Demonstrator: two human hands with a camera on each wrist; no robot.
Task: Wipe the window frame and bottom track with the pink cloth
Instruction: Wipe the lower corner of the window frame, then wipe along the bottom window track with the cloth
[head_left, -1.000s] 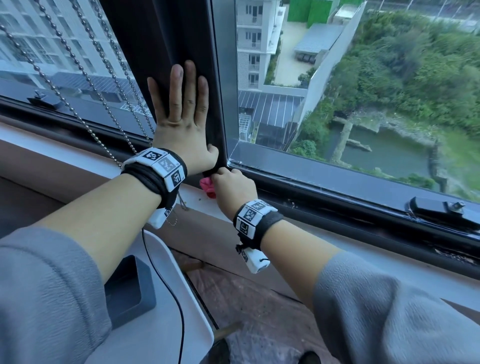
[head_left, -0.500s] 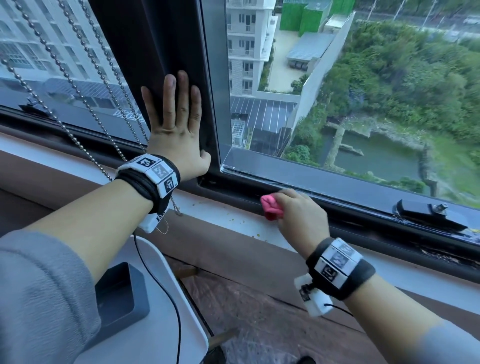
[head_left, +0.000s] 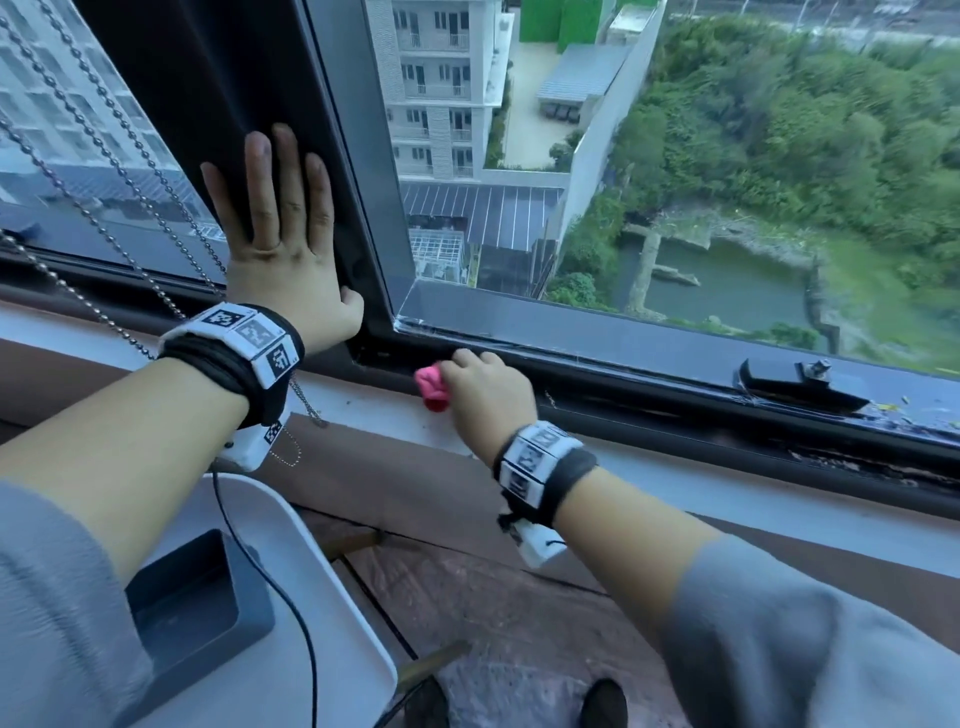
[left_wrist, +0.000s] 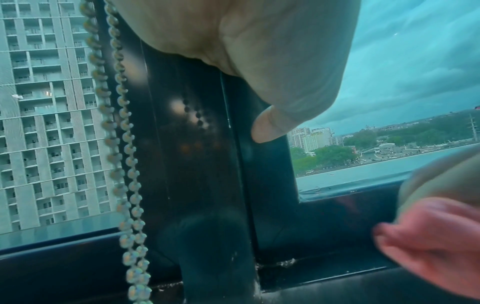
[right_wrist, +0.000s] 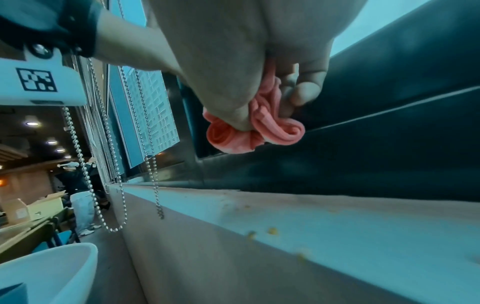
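Note:
My left hand (head_left: 280, 234) lies flat with straight fingers against the dark vertical window frame (head_left: 218, 104); its thumb (left_wrist: 270, 127) touches the frame's edge. My right hand (head_left: 483, 395) grips the bunched pink cloth (head_left: 432, 391) at the bottom track (head_left: 649, 395), just right of the frame's lower corner. In the right wrist view the pink cloth (right_wrist: 249, 133) is squeezed between thumb and curled fingers (right_wrist: 306, 90) against the dark track (right_wrist: 389, 133). The cloth (left_wrist: 428, 242) also shows at the right in the left wrist view.
Bead chains (head_left: 104, 171) hang left of my left hand, down to the pale sill (head_left: 363, 410). A black window latch (head_left: 795, 384) sits on the track at right. Crumbs (right_wrist: 272, 231) dot the sill. A white tray (head_left: 291, 613) with a dark box (head_left: 192, 603) lies below left.
My right hand with the cloth went right along the track from the frame's corner, then came back left toward it. The left hand stays flat on the frame.

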